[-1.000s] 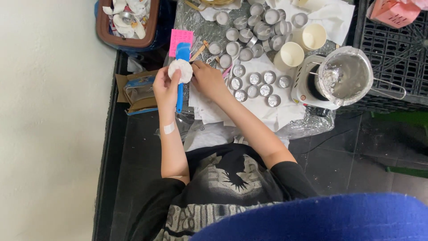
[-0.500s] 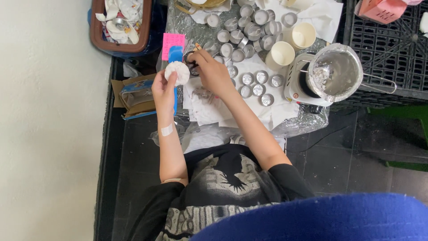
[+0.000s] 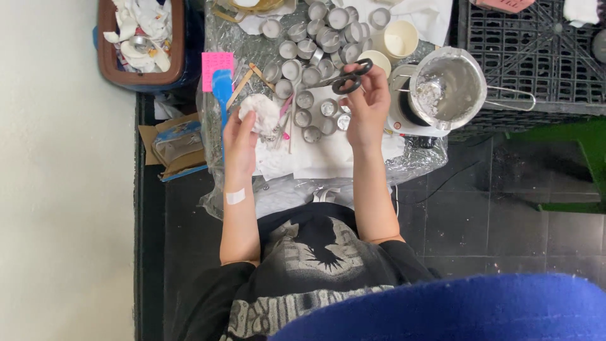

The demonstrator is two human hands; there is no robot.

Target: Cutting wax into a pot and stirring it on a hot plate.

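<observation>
From my remote seat I see a small surface (image 3: 416,161) wrapped in clear plastic over white paper, standing on a dark tiled floor (image 3: 505,215) beside a pale wall (image 3: 57,189). A black crate (image 3: 536,63) sits to the right. A brown tub (image 3: 142,41) at upper left holds white scraps. A cluster of small metal cups (image 3: 315,57) covers the surface, with two paper cups (image 3: 401,39) near them and a metal pot (image 3: 448,88) with pale residue on a small burner. My left hand (image 3: 240,136) has its fingers wrapped around a white lump (image 3: 260,113). My right hand (image 3: 369,104) grips black scissors (image 3: 347,77) above the cups, fingers through the handles.
</observation>
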